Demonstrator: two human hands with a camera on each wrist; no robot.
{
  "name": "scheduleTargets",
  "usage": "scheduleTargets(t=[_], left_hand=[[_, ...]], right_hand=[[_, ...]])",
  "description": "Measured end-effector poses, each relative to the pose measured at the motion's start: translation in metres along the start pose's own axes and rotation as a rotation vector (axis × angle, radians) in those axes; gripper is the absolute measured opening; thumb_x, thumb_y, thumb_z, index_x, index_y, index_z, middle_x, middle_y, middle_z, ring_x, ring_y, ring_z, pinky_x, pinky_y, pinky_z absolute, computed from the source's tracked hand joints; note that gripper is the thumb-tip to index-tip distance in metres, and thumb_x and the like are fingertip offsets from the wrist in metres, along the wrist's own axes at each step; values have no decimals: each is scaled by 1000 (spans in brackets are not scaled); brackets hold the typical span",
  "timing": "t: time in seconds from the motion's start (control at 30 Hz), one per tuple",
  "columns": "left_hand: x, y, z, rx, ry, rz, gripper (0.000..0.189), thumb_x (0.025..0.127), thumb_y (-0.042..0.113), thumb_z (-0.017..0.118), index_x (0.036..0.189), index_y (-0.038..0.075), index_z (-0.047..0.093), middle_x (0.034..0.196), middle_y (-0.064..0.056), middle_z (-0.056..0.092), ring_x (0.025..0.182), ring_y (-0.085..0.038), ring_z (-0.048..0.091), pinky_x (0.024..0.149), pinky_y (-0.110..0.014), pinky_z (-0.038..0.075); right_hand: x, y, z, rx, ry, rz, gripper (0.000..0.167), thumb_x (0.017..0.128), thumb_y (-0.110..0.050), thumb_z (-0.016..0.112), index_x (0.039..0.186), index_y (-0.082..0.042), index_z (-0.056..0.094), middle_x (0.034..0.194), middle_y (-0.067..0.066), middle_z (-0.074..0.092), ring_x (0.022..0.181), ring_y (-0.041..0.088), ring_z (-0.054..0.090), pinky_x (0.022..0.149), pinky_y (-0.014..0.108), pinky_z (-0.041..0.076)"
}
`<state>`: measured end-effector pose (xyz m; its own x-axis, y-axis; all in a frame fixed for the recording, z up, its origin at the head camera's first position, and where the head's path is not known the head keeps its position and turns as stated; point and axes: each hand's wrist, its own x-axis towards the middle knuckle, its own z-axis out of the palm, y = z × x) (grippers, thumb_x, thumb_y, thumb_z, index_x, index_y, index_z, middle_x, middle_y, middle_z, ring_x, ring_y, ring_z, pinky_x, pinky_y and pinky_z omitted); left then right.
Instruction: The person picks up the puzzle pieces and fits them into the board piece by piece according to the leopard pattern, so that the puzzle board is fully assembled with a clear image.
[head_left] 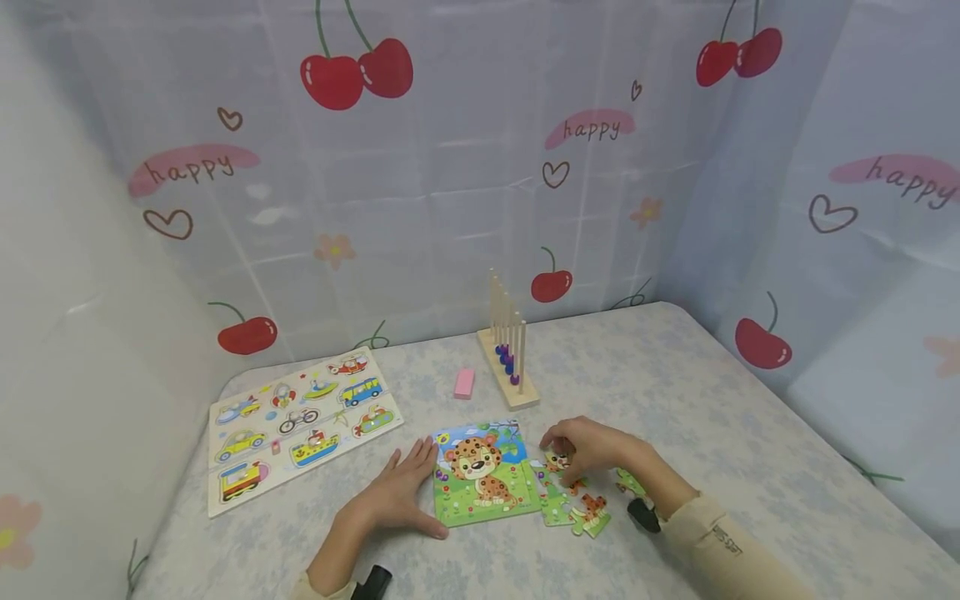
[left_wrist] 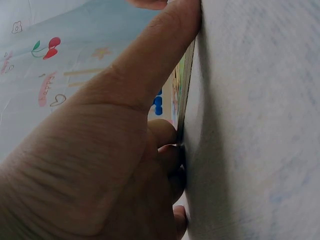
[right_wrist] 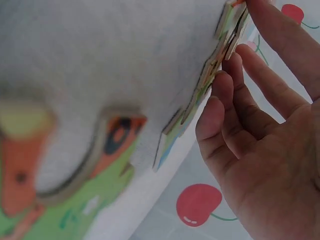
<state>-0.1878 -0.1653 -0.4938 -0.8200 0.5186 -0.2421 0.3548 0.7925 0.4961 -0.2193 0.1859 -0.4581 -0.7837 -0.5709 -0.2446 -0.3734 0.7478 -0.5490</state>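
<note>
A square jigsaw picture board (head_left: 480,483) with a spotted leopard cub on grass lies flat in front of me. My left hand (head_left: 393,492) rests at its left side, fingers spread and thumb stretched along the near corner; in the left wrist view the thumb (left_wrist: 145,55) runs beside the board's edge. Right of the board lie several loose jigsaw pieces (head_left: 557,510). My right hand (head_left: 588,446) is over them with curled fingers, pinching a jigsaw piece (head_left: 557,460) that shows part of the cub's face. In the right wrist view its fingertips (right_wrist: 222,82) are at the pieces' edges.
A wooden vehicle peg puzzle (head_left: 281,450) lies at the left. Behind the cub board are a pink block (head_left: 464,383) and a wooden rod stand (head_left: 521,398) with blue and purple beads. Another jigsaw piece (head_left: 628,482) is partly behind the right wrist. A printed curtain (head_left: 450,208) encloses the table.
</note>
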Motion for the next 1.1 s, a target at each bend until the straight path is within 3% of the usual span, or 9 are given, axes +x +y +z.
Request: scheduleTargets(t=[0.17, 0.4, 0.93, 1.1], left_hand=[[0, 0, 0, 1, -6, -7, 130, 62, 67, 79, 156, 4, 16, 165, -14, 8, 153, -32, 5, 123, -58, 3], [-1, 2, -2, 7, -4, -6, 130, 62, 67, 80, 155, 3, 16, 165, -15, 8, 153, -33, 6, 122, -59, 3], [0, 2, -1, 12, 2, -2, 129, 63, 66, 80, 156, 3, 15, 165, -15, 7, 153, -33, 5, 122, -59, 4], [-1, 2, -1, 15, 0, -2, 129, 63, 66, 80, 156, 3, 15, 165, -15, 7, 153, -33, 5, 122, -59, 4]], right_hand=[[-3, 3, 2, 32, 8, -40, 41, 76, -12, 82, 114, -8, 67, 87, -1, 60, 66, 8, 46, 59, 22, 44], [-4, 7, 1, 64, 16, -65, 33, 76, -15, 83, 106, -10, 69, 88, -1, 62, 68, 7, 49, 61, 22, 45], [-8, 9, -1, 56, 79, -125, 31, 75, -16, 84, 103, -13, 70, 85, 0, 64, 71, 5, 53, 63, 21, 49], [-6, 8, 0, 54, 100, -100, 32, 74, -15, 85, 102, -14, 70, 83, -1, 63, 71, 7, 52, 61, 22, 48]])
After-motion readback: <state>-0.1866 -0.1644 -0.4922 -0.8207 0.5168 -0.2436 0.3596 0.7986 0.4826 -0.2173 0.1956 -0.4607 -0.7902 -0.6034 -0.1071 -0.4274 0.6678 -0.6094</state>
